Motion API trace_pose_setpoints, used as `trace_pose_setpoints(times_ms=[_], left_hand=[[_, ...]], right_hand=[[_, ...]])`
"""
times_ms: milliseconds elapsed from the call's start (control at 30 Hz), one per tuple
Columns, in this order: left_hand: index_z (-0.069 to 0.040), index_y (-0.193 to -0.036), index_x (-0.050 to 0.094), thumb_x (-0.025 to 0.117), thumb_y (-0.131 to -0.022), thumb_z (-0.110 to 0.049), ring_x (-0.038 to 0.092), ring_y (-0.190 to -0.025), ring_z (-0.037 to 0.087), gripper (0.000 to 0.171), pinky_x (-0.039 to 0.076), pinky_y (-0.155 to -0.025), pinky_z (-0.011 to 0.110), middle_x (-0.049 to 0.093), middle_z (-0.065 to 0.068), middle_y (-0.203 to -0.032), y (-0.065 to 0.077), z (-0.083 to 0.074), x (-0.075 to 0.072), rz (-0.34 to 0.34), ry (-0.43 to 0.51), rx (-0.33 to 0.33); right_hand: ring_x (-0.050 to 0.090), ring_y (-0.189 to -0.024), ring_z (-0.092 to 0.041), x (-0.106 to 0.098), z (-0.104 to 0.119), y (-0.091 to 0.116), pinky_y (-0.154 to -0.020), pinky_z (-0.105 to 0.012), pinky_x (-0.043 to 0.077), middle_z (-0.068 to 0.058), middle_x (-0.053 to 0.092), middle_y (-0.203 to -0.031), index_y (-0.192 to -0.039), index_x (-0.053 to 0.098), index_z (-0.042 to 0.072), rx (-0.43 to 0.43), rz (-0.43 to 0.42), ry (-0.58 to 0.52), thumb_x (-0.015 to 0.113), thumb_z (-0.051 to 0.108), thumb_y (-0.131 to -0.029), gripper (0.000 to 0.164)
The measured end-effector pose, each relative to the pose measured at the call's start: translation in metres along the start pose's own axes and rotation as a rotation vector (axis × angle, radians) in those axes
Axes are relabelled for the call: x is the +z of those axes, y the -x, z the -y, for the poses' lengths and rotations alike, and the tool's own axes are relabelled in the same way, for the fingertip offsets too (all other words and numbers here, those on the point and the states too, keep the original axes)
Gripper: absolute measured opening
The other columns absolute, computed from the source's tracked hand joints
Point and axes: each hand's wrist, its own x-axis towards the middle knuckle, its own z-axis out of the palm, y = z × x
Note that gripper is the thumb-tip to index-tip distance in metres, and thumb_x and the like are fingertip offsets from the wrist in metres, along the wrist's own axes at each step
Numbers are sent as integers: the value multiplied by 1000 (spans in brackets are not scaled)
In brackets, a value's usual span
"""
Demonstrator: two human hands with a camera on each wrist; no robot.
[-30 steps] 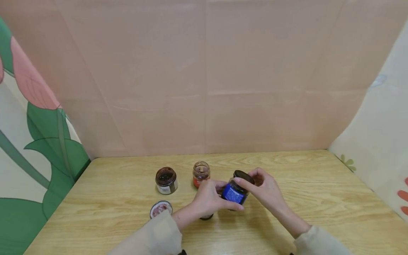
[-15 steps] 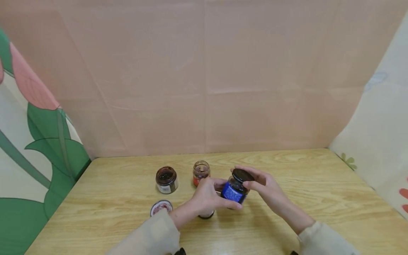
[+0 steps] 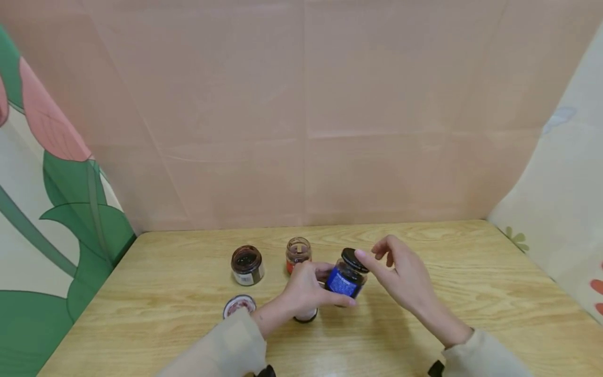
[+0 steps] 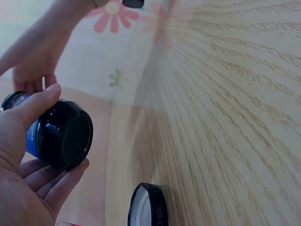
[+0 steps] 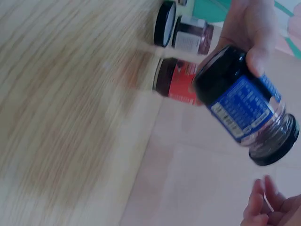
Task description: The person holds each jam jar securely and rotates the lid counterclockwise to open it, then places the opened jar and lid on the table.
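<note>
A glass jar with a blue label [image 3: 343, 284] is held tilted above the table in my left hand [image 3: 305, 292]. Its thumb and fingers wrap round the lower body; the dark bottom of the jar [image 4: 70, 136] faces the left wrist camera. A black lid [image 3: 352, 259] sits on the jar's mouth. My right hand [image 3: 409, 275] is beside that lid, fingers loosely bent and holding nothing. Its thumb tip overlaps the lid in the head view, while in the right wrist view the right hand's fingers [image 5: 270, 205] are apart from the black lid [image 5: 275, 141].
Behind the left hand stand an open jar of dark jam [image 3: 247, 269] and an open red-labelled jar [image 3: 298, 252]. A stained lid [image 3: 239, 303] lies inside up, partly behind the left sleeve. Another dark-rimmed lid [image 3: 307, 316] lies under the left hand. Pink cloth [image 3: 301, 131] hangs behind the table.
My right hand had its fingers round the black lid half a second ago; now they have come off it and the hand has shifted right. The left hand keeps hold of the jar.
</note>
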Motion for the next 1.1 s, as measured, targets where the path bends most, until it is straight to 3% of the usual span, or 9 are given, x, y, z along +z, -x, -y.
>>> trace_pose_setpoints(times_ms=[67, 200, 600, 833, 1100], left_hand=[[-15, -105, 72, 91, -62, -28, 68, -81, 3, 49, 53, -73, 20, 75, -2, -91, 0, 0, 0, -2, -3, 0], [-15, -104, 73, 91, -61, -28, 69, -80, 4, 49, 53, -72, 21, 75, -1, -90, 0, 1, 0, -10, -16, -2], [-16, -106, 72, 91, -61, -29, 69, -81, 7, 51, 53, -72, 21, 75, -1, -90, 0, 0, 1, -13, -24, -9], [-15, -108, 72, 91, -62, -28, 69, -80, 4, 52, 53, -71, 20, 75, 0, -90, -1, 0, 1, -3, -16, 0], [-12, -109, 72, 91, -62, -28, 69, -83, 7, 53, 54, -72, 21, 75, 1, -92, 0, -1, -1, -23, -5, -18]], right_hand=[[43, -60, -16, 0, 2, 0, -51, -27, 33, -3, 53, -75, -87, 54, 11, 35, 12, 59, 61, 54, -87, 43], [40, -53, -15, 4, 5, 1, -47, -28, 31, -3, 51, -71, -83, 51, 13, 63, 24, 117, 63, 61, -82, 50], [42, -53, -14, 12, 5, 3, -46, -27, 32, -2, 55, -69, -76, 53, 13, 35, -104, 181, 70, 66, -72, 55], [43, -55, -13, 19, 0, 4, -49, -25, 33, -1, 55, -68, -73, 53, 15, 9, -155, 124, 76, 59, -70, 50], [53, -75, -13, 18, -4, 0, -64, -24, 41, -1, 64, -79, -84, 67, 13, 49, -48, -115, 77, 44, -77, 34]])
